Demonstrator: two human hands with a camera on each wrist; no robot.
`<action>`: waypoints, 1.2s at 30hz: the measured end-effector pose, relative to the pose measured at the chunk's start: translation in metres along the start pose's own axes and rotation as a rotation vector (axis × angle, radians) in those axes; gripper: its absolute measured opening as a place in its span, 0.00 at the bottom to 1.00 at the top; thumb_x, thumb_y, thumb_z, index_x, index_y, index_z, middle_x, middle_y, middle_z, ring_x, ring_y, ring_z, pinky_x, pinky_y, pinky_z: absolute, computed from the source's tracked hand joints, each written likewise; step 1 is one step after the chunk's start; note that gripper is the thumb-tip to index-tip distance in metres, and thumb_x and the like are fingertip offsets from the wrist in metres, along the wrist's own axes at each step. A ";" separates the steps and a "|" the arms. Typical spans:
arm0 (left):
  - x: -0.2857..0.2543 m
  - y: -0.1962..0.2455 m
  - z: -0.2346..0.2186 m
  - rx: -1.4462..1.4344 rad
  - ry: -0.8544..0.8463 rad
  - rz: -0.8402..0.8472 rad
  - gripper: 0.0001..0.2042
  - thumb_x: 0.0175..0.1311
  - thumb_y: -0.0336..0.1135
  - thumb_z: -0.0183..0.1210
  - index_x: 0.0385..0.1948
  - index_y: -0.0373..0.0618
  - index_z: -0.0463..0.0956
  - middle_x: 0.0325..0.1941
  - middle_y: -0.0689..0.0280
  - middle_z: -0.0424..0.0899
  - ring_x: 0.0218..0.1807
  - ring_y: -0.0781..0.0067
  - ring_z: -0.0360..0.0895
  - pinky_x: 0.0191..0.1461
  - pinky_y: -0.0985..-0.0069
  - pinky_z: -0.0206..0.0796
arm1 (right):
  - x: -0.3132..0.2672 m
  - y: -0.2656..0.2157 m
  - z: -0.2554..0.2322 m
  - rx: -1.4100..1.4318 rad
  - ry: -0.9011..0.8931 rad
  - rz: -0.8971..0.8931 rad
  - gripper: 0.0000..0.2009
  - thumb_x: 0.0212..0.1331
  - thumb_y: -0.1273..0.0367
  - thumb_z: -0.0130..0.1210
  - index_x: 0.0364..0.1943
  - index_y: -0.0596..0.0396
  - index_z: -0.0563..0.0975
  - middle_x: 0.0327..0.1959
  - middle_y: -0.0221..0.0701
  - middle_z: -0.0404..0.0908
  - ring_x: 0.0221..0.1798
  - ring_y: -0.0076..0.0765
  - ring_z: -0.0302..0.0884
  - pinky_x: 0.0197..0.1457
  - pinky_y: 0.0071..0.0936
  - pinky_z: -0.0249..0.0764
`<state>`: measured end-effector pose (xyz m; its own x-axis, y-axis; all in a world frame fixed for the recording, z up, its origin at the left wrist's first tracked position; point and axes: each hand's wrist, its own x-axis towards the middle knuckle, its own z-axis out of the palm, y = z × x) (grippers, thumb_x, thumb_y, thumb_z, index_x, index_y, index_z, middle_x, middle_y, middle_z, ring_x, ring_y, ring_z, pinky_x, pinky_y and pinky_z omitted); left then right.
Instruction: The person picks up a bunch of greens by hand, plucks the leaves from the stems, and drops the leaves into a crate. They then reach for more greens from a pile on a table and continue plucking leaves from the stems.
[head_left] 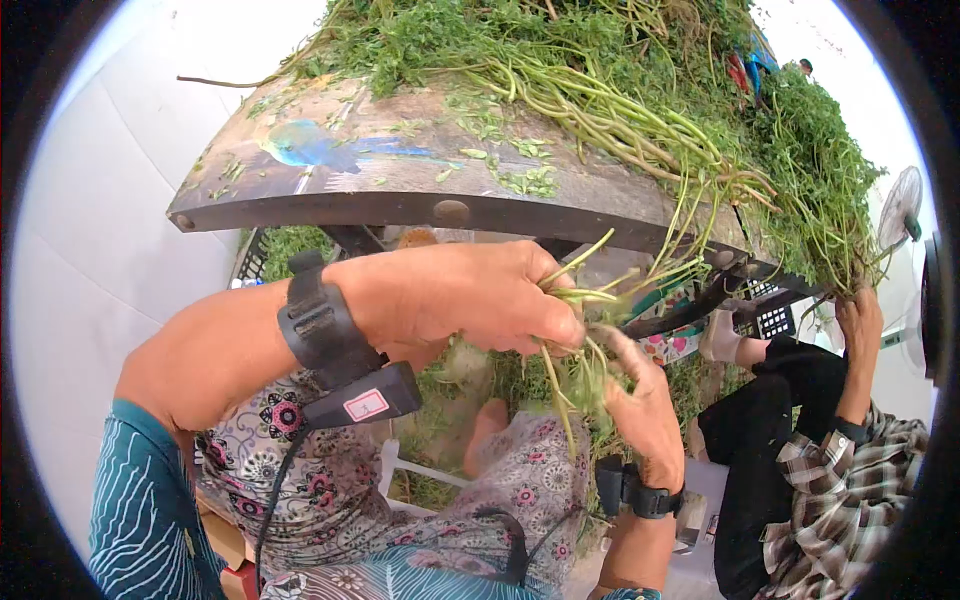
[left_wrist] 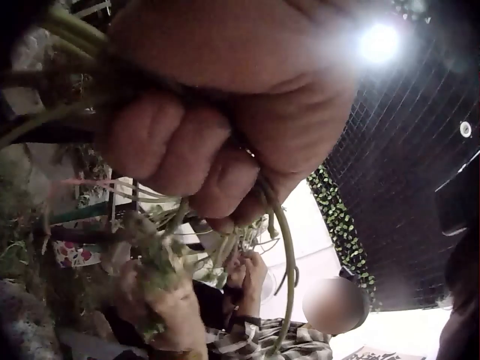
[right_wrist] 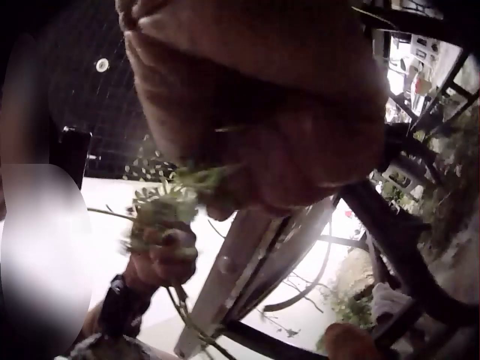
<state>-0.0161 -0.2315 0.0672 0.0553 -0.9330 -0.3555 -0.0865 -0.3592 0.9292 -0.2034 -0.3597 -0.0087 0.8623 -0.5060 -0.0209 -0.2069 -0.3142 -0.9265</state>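
Observation:
My left hand [head_left: 470, 300] grips a small bundle of green stems [head_left: 572, 330] just below the table's front edge, fingers curled tight round them [left_wrist: 217, 142]. My right hand [head_left: 645, 400] is right beside it and holds the leafy lower end of the same bundle. In the right wrist view the right hand [right_wrist: 262, 112] fills the top of the frame, with leafy bits [right_wrist: 169, 202] at its fingers and the left hand [right_wrist: 161, 251] beyond. A big pile of the same leafy greens [head_left: 600, 70] lies on the table, long stems hanging over its edge.
The wooden table [head_left: 330, 180] has a painted blue bird on its top and dark metal legs. Another person in a plaid shirt [head_left: 840, 490] sits at the right, a hand [head_left: 860, 320] up at the hanging greens. A fan [head_left: 900, 205] stands far right.

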 end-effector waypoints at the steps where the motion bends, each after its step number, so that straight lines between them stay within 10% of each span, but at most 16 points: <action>1: -0.004 0.006 0.000 -0.039 -0.031 0.004 0.07 0.54 0.38 0.54 0.28 0.45 0.75 0.14 0.82 0.63 0.17 0.92 0.55 0.19 0.88 0.44 | 0.001 0.009 -0.002 -0.196 0.117 -0.038 0.19 0.50 0.70 0.51 0.48 0.63 0.71 0.45 0.36 0.76 0.48 0.33 0.71 0.55 0.27 0.63; 7: 0.004 0.004 -0.005 0.095 -0.006 0.021 0.07 0.55 0.39 0.54 0.28 0.48 0.74 0.13 0.82 0.61 0.16 0.93 0.54 0.17 0.88 0.43 | -0.017 0.011 -0.025 0.407 0.519 -0.015 0.05 0.58 0.70 0.49 0.31 0.57 0.74 0.15 0.20 0.63 0.18 0.14 0.57 0.21 0.14 0.53; 13: 0.006 0.007 0.000 0.102 0.033 -0.012 0.07 0.55 0.39 0.53 0.31 0.48 0.74 0.13 0.83 0.61 0.15 0.93 0.54 0.17 0.87 0.42 | -0.032 -0.051 -0.012 0.109 0.291 -0.091 0.10 0.41 0.78 0.49 0.31 0.61 0.78 0.26 0.31 0.77 0.30 0.22 0.73 0.36 0.19 0.69; 30: 0.006 0.004 -0.002 0.074 0.050 0.089 0.08 0.58 0.37 0.54 0.32 0.45 0.74 0.17 0.82 0.66 0.18 0.93 0.57 0.20 0.89 0.47 | -0.004 -0.035 0.016 -0.355 0.205 -0.393 0.06 0.46 0.75 0.53 0.30 0.61 0.75 0.25 0.40 0.73 0.28 0.43 0.73 0.33 0.31 0.68; 36: 0.000 0.011 -0.002 -0.032 0.083 0.076 0.06 0.59 0.36 0.53 0.30 0.46 0.73 0.15 0.82 0.63 0.16 0.93 0.55 0.18 0.89 0.45 | 0.004 -0.008 -0.003 0.274 0.583 -0.057 0.05 0.54 0.71 0.48 0.31 0.58 0.73 0.19 0.26 0.68 0.21 0.21 0.64 0.23 0.19 0.60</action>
<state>-0.0147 -0.2356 0.0775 0.1316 -0.9522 -0.2757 -0.0616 -0.2854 0.9564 -0.1998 -0.3609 0.0000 0.4596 -0.8722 0.1675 0.0243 -0.1762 -0.9841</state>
